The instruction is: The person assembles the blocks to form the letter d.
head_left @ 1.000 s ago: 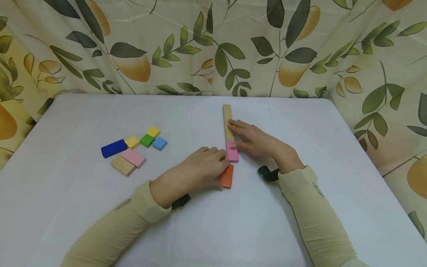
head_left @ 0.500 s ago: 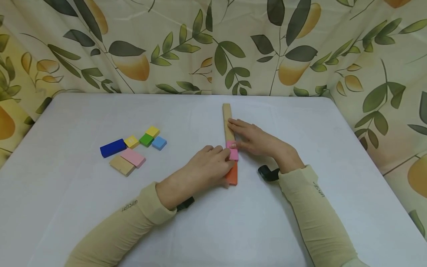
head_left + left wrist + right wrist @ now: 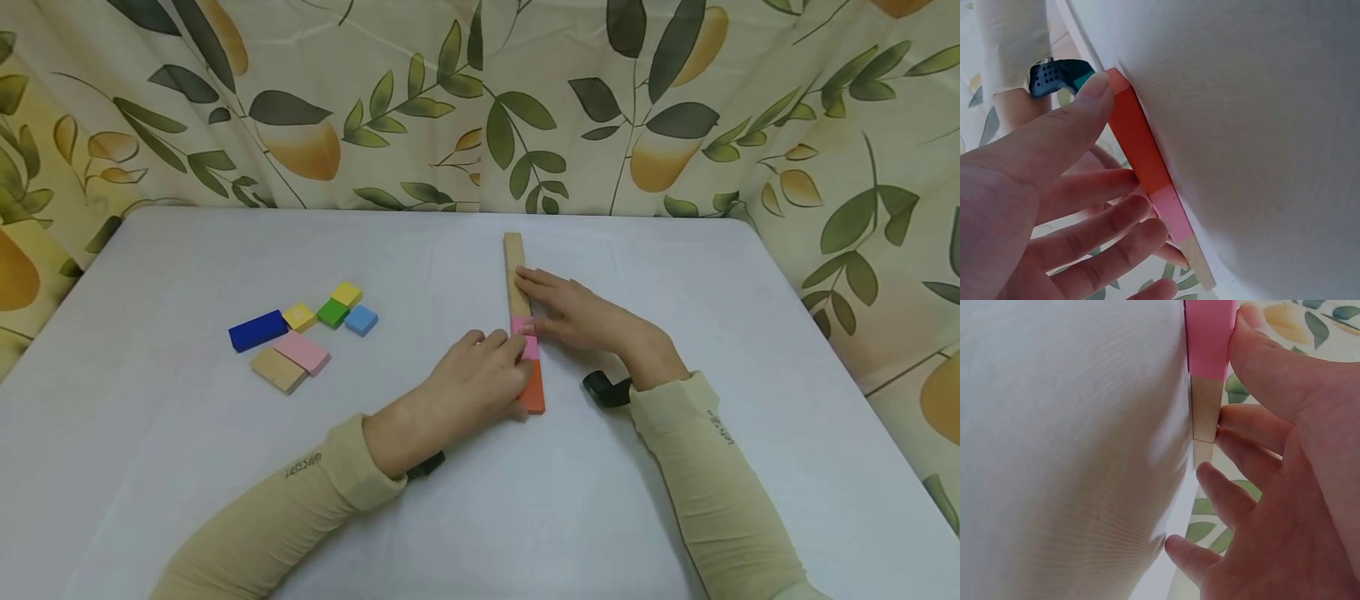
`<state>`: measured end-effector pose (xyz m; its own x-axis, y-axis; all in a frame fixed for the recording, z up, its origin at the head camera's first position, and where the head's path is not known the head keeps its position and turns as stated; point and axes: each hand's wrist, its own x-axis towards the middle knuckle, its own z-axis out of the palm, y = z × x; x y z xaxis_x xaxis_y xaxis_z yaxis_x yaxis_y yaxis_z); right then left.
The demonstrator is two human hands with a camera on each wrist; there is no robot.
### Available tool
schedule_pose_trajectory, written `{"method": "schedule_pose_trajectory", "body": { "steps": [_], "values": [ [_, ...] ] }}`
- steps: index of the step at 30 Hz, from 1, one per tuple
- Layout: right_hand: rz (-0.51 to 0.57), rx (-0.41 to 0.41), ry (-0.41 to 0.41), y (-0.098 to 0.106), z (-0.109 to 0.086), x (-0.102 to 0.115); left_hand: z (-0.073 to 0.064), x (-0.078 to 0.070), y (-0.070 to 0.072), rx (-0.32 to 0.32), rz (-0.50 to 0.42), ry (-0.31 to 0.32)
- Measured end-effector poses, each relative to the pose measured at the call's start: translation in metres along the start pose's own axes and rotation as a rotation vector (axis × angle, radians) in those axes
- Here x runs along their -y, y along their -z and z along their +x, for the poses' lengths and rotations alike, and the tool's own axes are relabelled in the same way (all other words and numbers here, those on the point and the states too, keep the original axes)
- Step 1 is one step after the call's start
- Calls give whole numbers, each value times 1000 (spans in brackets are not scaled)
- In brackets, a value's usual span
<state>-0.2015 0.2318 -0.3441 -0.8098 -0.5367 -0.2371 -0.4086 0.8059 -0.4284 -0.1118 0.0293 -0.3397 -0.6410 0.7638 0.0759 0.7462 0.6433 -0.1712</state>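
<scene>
A straight row runs away from me on the white table: an orange block nearest, a pink block in the middle, tan blocks beyond. My left hand holds the orange block by its ends. In the left wrist view, the thumb lies on its near end and the index finger by the seam where orange meets pink. My right hand rests along the right side, its thumb on the pink block and extended fingertips against the tan blocks.
Left of the row lie a dark blue block, a light pink block, a tan block, two yellow blocks, a green block and a light blue block. A leaf-patterned curtain hangs behind the table.
My left hand has moved right and slightly away with the orange block, straightening it and closing its gap to the pink block. My right hand has stayed in place.
</scene>
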Motion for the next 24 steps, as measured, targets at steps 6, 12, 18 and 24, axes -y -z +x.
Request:
{"method": "schedule_pose_trajectory", "body": {
  "steps": [6,12,18,24],
  "values": [
    [14,-4,0,0,-1,0,-1,0,0,22,-36,9],
    [8,-3,2,0,0,0,-2,1,0,4,-27,5],
    [10,-4,2,0,1,-1,-1,12,7,126,-165,38],
    [9,1,-7,-1,2,0,-2,36,19,204,-195,119]
  ]
}}
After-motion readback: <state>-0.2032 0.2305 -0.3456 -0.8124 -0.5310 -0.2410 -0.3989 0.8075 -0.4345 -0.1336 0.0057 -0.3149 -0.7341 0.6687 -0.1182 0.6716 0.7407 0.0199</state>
